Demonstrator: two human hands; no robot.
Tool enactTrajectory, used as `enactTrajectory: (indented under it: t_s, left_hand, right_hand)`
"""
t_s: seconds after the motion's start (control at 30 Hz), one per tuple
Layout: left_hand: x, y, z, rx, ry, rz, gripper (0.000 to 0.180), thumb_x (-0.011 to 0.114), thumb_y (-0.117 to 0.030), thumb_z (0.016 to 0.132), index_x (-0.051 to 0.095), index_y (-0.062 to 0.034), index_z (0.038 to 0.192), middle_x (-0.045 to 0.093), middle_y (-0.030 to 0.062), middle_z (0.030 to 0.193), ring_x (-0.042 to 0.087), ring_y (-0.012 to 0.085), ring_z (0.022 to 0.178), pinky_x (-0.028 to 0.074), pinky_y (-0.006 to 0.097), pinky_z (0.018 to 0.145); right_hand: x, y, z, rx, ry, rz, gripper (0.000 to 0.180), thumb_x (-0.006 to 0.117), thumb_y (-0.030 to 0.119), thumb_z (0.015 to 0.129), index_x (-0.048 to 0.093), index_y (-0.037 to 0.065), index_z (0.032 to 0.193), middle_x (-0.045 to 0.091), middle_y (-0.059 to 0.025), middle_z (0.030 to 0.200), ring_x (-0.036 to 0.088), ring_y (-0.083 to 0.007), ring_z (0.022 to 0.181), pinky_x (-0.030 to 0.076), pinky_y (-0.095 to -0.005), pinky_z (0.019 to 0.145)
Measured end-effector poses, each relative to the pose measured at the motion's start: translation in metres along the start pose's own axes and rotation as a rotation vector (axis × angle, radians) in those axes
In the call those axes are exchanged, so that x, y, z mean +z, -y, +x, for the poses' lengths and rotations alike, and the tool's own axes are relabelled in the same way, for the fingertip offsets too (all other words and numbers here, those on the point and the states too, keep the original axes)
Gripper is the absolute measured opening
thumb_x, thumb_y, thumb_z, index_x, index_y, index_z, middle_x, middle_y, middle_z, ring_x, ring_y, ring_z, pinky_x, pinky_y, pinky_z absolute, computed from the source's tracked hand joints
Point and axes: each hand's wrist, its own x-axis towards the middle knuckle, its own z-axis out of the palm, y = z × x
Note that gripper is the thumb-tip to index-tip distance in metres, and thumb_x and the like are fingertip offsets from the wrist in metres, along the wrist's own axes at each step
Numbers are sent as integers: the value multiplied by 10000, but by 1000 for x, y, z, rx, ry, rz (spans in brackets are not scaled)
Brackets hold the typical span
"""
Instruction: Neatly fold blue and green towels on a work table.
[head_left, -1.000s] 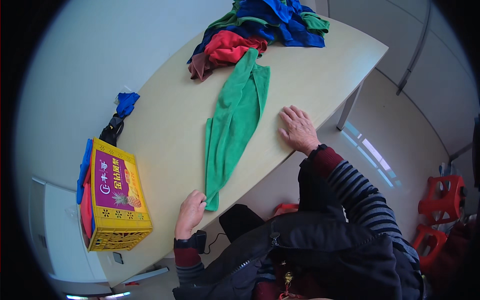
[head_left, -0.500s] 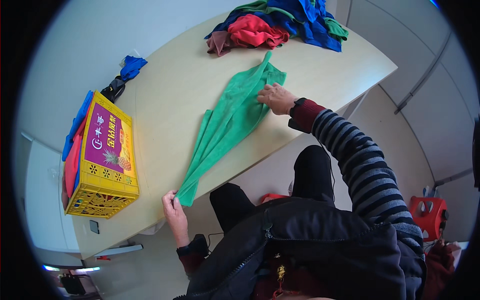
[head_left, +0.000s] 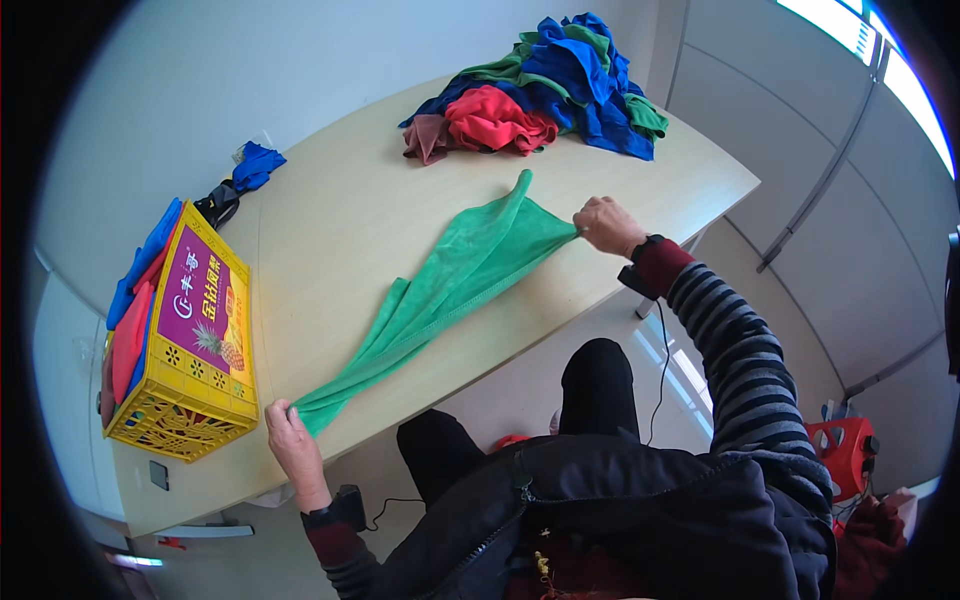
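A green cloth (head_left: pixel 440 275) is stretched slantwise over the pale table, its near edge pulled into a fairly straight line and its far part lying in loose folds. My left hand (head_left: pixel 296 450) pinches one corner at the table's front edge, near the yellow crate. Out to the right, my right hand (head_left: pixel 608 226) grips another corner, fingers closed on it and the cloth drawn to a point there. One rolled tip of the cloth points away toward the cloth pile.
A heap of blue, green, red and brown cloths (head_left: pixel 560 95) lies at the table's far side. The yellow plastic crate (head_left: pixel 205 400) at left holds folded cloths. A phone (head_left: pixel 159 475) lies in front of it, a blue cloth (head_left: pixel 258 165) behind. A red stool-like object (head_left: pixel 842 455) stands on the floor at right.
My right hand has taken a corner of the green cloth and pulled it right. My left hand has moved left with its corner, so the cloth is more spread and taut.
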Motion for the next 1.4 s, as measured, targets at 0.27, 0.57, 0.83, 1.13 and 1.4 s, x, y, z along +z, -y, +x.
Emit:
enactTrajectory:
  t_s: [0.27, 0.57, 0.83, 1.13, 1.4]
  left_hand:
    - [-49, 6, 80, 191, -103, 27, 93, 538, -57, 983, 553, 28, 1016, 542, 183, 961, 570, 368, 928, 459, 429, 820]
    - [-96, 39, 143, 12, -239, -319, 187, 579, -189, 1029, 604, -4, 1036, 632, 62, 923, 588, 161, 862, 463, 305, 825]
    - [-124, 38, 143, -164, -238, -995, 216, 657, -194, 999, 639, 4, 1082, 657, 41, 1025, 605, 99, 960, 467, 244, 870]
    - [-96, 54, 156, -261, 81, -886, 305, 711, -210, 961, 640, 36, 1126, 661, 59, 1030, 623, 95, 948, 480, 241, 866]
    - [11, 102, 165, -442, 406, -1164, 231, 660, -166, 963, 640, 28, 1087, 704, 75, 950, 695, 167, 800, 564, 292, 716]
  right_hand:
    - [-113, -59, 29, 177, -368, 899, 115, 663, 159, 956, 683, 47, 968, 593, 26, 783, 534, -53, 763, 485, -246, 733]
    - [-196, -50, 32, 255, -423, 952, 196, 651, 228, 999, 713, 62, 1084, 655, 55, 915, 594, -38, 834, 481, -211, 809]
    - [-196, -57, 19, 230, -340, 1335, 218, 673, 288, 989, 735, 101, 1081, 670, 34, 885, 635, -69, 838, 519, -240, 827]
    - [-161, -60, 38, 419, -281, 1119, 172, 678, 268, 972, 709, 100, 955, 635, 72, 813, 585, -36, 731, 468, -199, 677]
    - [-91, -48, 55, 537, -237, 976, 182, 712, 272, 923, 686, 94, 893, 592, 58, 714, 530, -42, 594, 407, -215, 529]
